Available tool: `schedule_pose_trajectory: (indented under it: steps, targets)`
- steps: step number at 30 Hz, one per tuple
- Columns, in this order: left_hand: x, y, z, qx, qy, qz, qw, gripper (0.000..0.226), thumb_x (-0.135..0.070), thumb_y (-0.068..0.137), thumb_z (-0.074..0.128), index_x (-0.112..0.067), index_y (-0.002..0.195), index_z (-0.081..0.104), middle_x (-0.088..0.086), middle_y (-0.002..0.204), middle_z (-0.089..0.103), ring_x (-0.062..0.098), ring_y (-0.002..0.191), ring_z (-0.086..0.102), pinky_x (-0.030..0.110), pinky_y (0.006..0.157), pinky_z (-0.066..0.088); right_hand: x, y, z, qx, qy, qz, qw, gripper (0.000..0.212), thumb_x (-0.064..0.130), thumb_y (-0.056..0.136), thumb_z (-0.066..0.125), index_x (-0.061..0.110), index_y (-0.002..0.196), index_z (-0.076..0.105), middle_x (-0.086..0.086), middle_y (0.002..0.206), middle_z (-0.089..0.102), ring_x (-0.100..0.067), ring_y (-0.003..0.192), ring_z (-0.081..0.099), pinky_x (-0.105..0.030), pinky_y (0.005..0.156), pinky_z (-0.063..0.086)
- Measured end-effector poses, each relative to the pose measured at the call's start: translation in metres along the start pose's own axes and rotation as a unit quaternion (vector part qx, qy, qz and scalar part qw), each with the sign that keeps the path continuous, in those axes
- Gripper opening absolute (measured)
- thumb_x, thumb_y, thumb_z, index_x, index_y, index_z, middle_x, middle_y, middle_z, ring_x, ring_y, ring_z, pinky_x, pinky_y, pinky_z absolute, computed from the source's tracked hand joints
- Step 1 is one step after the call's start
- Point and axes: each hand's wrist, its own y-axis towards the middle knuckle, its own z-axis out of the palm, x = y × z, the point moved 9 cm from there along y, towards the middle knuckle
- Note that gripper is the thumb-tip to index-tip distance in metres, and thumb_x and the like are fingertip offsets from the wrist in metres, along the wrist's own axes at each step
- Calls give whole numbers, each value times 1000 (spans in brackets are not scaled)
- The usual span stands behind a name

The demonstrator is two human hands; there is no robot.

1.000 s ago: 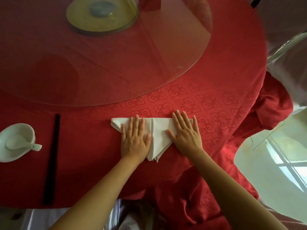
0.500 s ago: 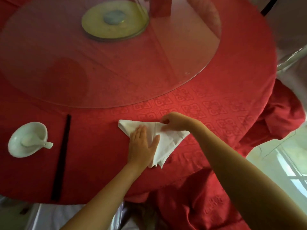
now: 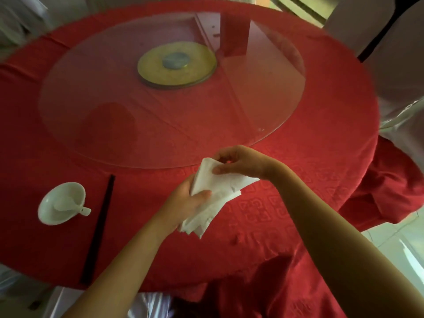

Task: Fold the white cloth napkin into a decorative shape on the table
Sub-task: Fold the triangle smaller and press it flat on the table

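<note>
White cloth napkin (image 3: 215, 193) folded, layered, crumpled, off tabletop (image 3: 298, 180), left hand (image 3: 185, 200) grip clamping middle, right hand (image 3: 238, 164) pinching top corner

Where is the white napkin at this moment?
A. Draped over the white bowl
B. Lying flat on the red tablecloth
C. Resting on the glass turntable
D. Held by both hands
D: the left hand grips the napkin low on its side while the right hand pinches its top.
</note>
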Motion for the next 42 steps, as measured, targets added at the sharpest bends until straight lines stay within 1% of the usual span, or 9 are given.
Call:
schedule_pose_trajectory:
  steps: [5, 9, 12, 16, 21, 26, 34, 37, 42]
  targets:
    - [-2, -1, -5, 108, -61, -50, 991, 30, -21, 81, 66, -31, 108, 59, 1, 100, 73, 19, 91, 70, 23, 66, 57, -24, 2, 2, 30, -75, 75, 994, 28, 51, 80, 62, 31, 99, 55, 5, 108, 61, -10, 97, 58, -24, 82, 49]
    - [34, 1, -7, 151, -76, -131, 977, 42, -28, 75, 68, -24, 115, 56, 5, 106, 71, 20, 95, 68, 27, 70, 57, -54, 5, 18, 47, -124, 111, 985, 27, 43, 86, 53, 19, 88, 63, -4, 84, 66, -12, 73, 56, -33, 68, 48]
    - [72, 0, -16, 131, 11, -154, 979, 54, -22, 77, 70, -21, 126, 47, 2, 105, 64, 7, 76, 66, 23, 58, 54, -83, 5, 25, -14, -140, 134, 981, 26, 30, 88, 51, 24, 63, 53, 7, 62, 49, -7, 57, 42, -29, 57, 35]
    - [100, -2, -33, 36, 249, -69, 965, 77, -18, 67, 80, -21, 132, 39, 3, 117, 49, 14, 99, 53, 28, 80, 47, -122, -6, 37, -79, -145, 161, 973, 14, 18, 87, 55, 11, 97, 63, -7, 91, 65, -23, 85, 58, -37, 76, 44]
    - [102, -13, -28, -69, 381, 57, 920, 80, -25, 62, 82, -20, 131, 42, 4, 118, 50, 21, 108, 46, 33, 90, 41, -126, -52, 46, -229, -163, 115, 953, 51, 26, 74, 73, 13, 118, 53, -7, 112, 60, -27, 101, 51, -38, 90, 41]
    - [89, -12, -25, -137, 443, 135, 876, 52, -12, 72, 73, -8, 120, 52, 10, 102, 65, 31, 92, 58, 41, 78, 51, -124, -64, 67, -229, -237, 86, 940, 44, 24, 76, 69, 12, 114, 52, -5, 113, 58, -26, 103, 50, -40, 89, 45]
    - [78, -12, -14, -96, 491, 214, 839, 46, 0, 75, 65, -2, 119, 55, 15, 104, 66, 31, 90, 63, 40, 79, 57, -123, -68, 60, -262, -201, 43, 943, 26, 16, 81, 66, 9, 104, 56, -6, 103, 64, -26, 97, 57, -33, 80, 46]
    - [72, -13, -18, -98, 504, 243, 823, 33, -6, 81, 47, 0, 109, 61, 17, 99, 69, 32, 85, 67, 42, 74, 59, -113, -72, 55, -296, -233, 4, 926, 10, 12, 84, 64, 8, 92, 59, -5, 88, 66, -26, 84, 60, -38, 68, 52]
    - [73, -13, -20, -81, 548, 247, 795, 28, -8, 80, 48, -5, 100, 68, 9, 92, 75, 27, 69, 67, 39, 58, 57, -110, -79, 66, -300, -315, -20, 900, 8, 16, 84, 62, 9, 79, 64, 0, 85, 71, -24, 76, 61, -38, 65, 50]
